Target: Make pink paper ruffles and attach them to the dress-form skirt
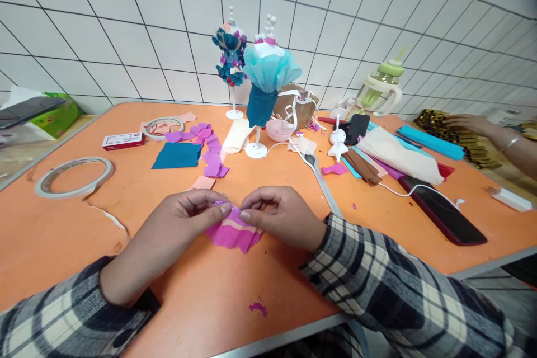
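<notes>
Both hands meet at a small ruffled piece of purple crepe paper point(235, 235) with a pale peach stripe across it. My left hand point(184, 215) pinches its upper left edge between thumb and forefinger. The upper right edge is pinched by my right hand point(281, 215), and the paper fans out below the fingertips. Just beyond the left fingers lies a peach paper scrap point(203, 183). Farther back are a dark teal paper rectangle point(176, 155) and several purple paper pieces point(213, 151). A purple shred point(258, 307) lies near the front table edge.
Two small dress forms, one in teal ruffles point(230, 56) and one in a blue paper dress point(263, 102), stand at the back. Tape rolls point(44, 185) lie left. Scissors point(323, 182), a phone point(444, 215) and a bottle point(380, 86) are right. Another person's hand point(470, 123) shows far right.
</notes>
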Demonstrator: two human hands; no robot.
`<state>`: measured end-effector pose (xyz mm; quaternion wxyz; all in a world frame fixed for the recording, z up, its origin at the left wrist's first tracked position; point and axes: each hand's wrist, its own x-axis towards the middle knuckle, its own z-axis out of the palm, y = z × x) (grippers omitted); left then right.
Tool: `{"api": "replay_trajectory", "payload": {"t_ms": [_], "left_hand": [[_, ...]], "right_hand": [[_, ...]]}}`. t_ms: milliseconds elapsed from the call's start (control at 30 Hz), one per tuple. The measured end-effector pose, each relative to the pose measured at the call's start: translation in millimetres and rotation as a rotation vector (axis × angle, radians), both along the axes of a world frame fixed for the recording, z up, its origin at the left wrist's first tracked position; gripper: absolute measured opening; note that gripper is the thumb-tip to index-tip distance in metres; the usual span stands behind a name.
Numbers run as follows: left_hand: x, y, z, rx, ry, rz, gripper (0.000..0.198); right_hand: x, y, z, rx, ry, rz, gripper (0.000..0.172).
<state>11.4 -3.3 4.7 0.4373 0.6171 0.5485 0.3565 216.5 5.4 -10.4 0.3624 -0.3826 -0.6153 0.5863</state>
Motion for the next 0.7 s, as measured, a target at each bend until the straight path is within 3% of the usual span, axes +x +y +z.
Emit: {"api": "replay_trajectory", "payload": {"t_ms": [200, 400, 700], "left_hand": [[6, -6, 11.5, 0.099, 0.191, 0.021, 0.029], [8, -11, 12.3, 0.158, 0.315, 0.078, 0.03], [8, -11, 11.2, 0.201, 0.328, 0.045, 0.027]], "right_hand": [[0, 3, 0.4, 0.124, 0.022, -0.015, 0.032], [-3, 2, -4.6, 0.024, 0.079, -0.071, 0.041], [-5, -2, -6.0, 0.081, 0.018, -0.104, 0.02]]}}
